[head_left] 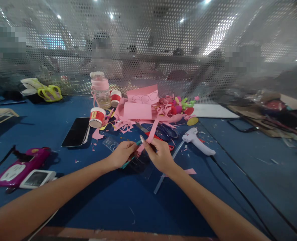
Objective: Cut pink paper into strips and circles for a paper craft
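My left hand (122, 154) is closed, pinching a slim teal tool (138, 143) whose exact kind I cannot make out. Close beside it, my right hand (161, 155) has thumb and fingers pressed on a pink paper strip (153, 130). The strip's free end rises away from me, and its lower end reaches toward the teal tool between the hands. Under the hands lies a clear plastic stencil (110, 143), partly hidden. Red-handled scissors (158, 136) lie just behind the right hand, also partly covered.
A white glue gun (198, 142) with a glue stick (160, 183) lies right. Pink paper scraps (137, 111), paper cups (97, 117) and a bottle (100, 90) stand behind. A phone (75, 133) and a purple device (22, 165) are left. A perforated metal screen (148, 60) closes the back.
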{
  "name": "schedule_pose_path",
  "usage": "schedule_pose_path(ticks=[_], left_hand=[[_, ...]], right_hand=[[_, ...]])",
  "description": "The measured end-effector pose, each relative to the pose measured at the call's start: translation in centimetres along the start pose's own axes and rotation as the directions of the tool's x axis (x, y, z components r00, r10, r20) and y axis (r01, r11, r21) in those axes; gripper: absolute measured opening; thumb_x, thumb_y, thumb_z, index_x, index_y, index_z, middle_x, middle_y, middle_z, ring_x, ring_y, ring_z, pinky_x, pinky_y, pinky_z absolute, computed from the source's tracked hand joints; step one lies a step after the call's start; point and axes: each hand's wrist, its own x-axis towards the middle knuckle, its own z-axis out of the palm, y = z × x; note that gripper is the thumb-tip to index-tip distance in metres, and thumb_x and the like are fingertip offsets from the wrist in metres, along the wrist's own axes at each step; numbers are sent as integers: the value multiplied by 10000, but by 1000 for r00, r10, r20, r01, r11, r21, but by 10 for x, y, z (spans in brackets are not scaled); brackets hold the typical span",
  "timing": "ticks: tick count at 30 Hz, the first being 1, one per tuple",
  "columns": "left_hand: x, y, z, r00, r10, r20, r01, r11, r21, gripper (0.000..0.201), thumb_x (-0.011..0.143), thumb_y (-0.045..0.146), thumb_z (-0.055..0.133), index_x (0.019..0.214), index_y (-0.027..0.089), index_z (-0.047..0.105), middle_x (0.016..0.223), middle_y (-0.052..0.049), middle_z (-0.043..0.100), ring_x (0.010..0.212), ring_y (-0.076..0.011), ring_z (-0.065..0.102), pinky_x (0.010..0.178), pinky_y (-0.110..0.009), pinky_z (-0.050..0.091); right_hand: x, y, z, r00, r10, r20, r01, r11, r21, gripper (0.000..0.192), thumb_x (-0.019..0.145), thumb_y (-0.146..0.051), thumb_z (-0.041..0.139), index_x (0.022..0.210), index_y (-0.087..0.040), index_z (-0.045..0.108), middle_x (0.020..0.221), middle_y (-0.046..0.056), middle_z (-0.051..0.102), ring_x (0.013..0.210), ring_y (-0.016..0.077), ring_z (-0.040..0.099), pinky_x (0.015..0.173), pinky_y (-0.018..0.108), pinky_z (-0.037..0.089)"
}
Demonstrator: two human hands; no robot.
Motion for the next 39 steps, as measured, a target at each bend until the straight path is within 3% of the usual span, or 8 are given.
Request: schedule_pose_path(ticks=[2, 6, 9, 14, 21, 28, 34, 39], left_hand=[[2, -2, 0, 1000, 10, -15, -10, 1000, -10, 477, 699, 593, 509, 493, 179, 391, 347, 88, 316, 304, -34, 250, 326, -179, 163], [5, -4, -1, 1000, -21, 3, 21, 996, -91, 480, 643, 613, 548, 498, 175, 413, 342, 95, 304, 293, -29, 230, 314, -173, 145], [8, -7, -2, 999, -40, -6, 38, 989, -144, 490, 613, 615, 578, 495, 182, 381, 353, 95, 309, 300, -27, 236, 318, -170, 154], [8, -13, -3, 1000, -7, 28, 11, 992, -122, 473, 672, 600, 546, 522, 179, 390, 391, 84, 339, 325, -35, 255, 336, -180, 158], [0, -8, 0, 997, 71, 43, -72, 997, 9, 438, 756, 564, 468, 587, 160, 472, 422, 85, 318, 346, -43, 250, 345, -189, 156], [-4, -3, 0, 987, 140, 81, -155, 962, 226, 429, 842, 505, 352, 576, 175, 420, 395, 80, 320, 359, -57, 271, 363, -193, 202], [-7, 0, 2, 987, 158, 42, -162, 976, 143, 475, 829, 569, 338, 553, 185, 387, 402, 78, 323, 356, -59, 270, 353, -195, 201], [-8, 0, 4, 990, 139, 11, -139, 990, 31, 509, 761, 633, 415, 521, 185, 381, 394, 78, 316, 349, -52, 260, 353, -202, 194]], right_hand=[[-2, 1, -2, 973, -229, 7, 229, 971, -65, 262, 890, -237, 422, 667, -169, 540, 571, 2, 531, 535, 120, 489, 516, 229, 368], [-3, 3, -7, 822, -554, 133, 570, 802, -180, 230, 862, -130, 389, 708, -157, 559, 609, 45, 569, 569, 146, 472, 514, 241, 369], [-1, 3, -13, 772, -591, 233, 634, 738, -232, 229, 846, -108, 398, 685, -159, 553, 574, 32, 529, 545, 145, 424, 494, 243, 344], [0, 2, -14, 777, -587, 229, 629, 740, -239, 229, 858, -113, 400, 687, -175, 539, 579, 16, 511, 553, 136, 425, 503, 232, 347], [-6, 11, -1, 919, -392, -40, 385, 915, -118, 149, 850, -113, 460, 751, -164, 559, 638, 31, 592, 577, 130, 524, 545, 225, 408], [-2, 3, 3, 989, -137, -61, 131, 987, -95, 199, 872, -213, 458, 733, -168, 592, 596, 9, 565, 533, 124, 510, 520, 232, 387], [-2, 0, 9, 988, 155, -21, -153, 984, 92, 325, 869, -336, 460, 598, -163, 510, 496, -44, 396, 448, 85, 377, 443, 220, 304], [-3, -1, 15, 926, 366, 92, -370, 832, 413, 320, 830, -421, 495, 618, -182, 487, 459, -62, 402, 376, 69, 353, 368, 204, 274]])
